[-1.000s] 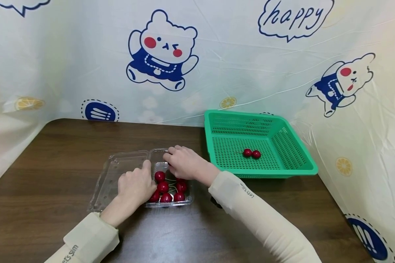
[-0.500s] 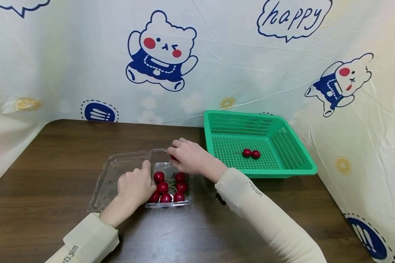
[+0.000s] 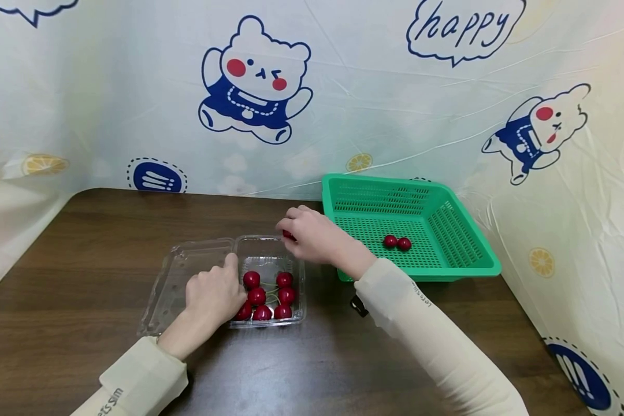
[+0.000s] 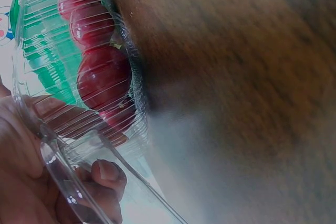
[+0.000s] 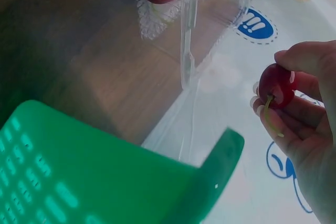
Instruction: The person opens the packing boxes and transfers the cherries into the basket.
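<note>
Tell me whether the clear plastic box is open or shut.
Open: the box has its lid folded out to one side, and the cherries in it lie uncovered.

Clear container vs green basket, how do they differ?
Look: the clear container is see-through, while the green basket is coloured and perforated with slots.
Size: the clear container is smaller; the green basket is wider.
Contents: seven cherries show in the clear container, two in the green basket.
Shared: both are open on top, hold red cherries and sit on the brown table.
</note>
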Demonstrator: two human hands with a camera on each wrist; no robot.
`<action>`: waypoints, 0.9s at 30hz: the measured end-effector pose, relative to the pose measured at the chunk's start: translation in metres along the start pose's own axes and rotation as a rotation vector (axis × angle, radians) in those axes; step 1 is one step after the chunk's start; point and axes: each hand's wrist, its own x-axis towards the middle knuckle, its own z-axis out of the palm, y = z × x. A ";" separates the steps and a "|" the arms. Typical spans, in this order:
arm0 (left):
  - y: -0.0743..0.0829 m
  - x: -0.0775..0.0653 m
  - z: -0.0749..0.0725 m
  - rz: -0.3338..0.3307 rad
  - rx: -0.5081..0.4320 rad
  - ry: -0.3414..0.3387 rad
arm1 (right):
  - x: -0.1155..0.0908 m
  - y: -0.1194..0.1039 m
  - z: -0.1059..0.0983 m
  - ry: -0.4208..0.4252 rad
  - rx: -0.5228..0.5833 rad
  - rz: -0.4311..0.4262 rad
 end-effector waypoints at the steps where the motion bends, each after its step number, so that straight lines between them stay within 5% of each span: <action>1: 0.000 0.000 0.000 0.000 -0.001 0.001 | -0.001 0.001 -0.001 0.003 0.007 0.004; 14: 0.000 0.000 0.000 -0.003 -0.005 0.003 | -0.011 0.023 -0.015 0.074 0.036 0.033; 27: -0.001 0.001 0.001 -0.004 -0.006 -0.003 | -0.020 0.041 -0.025 0.044 0.056 0.124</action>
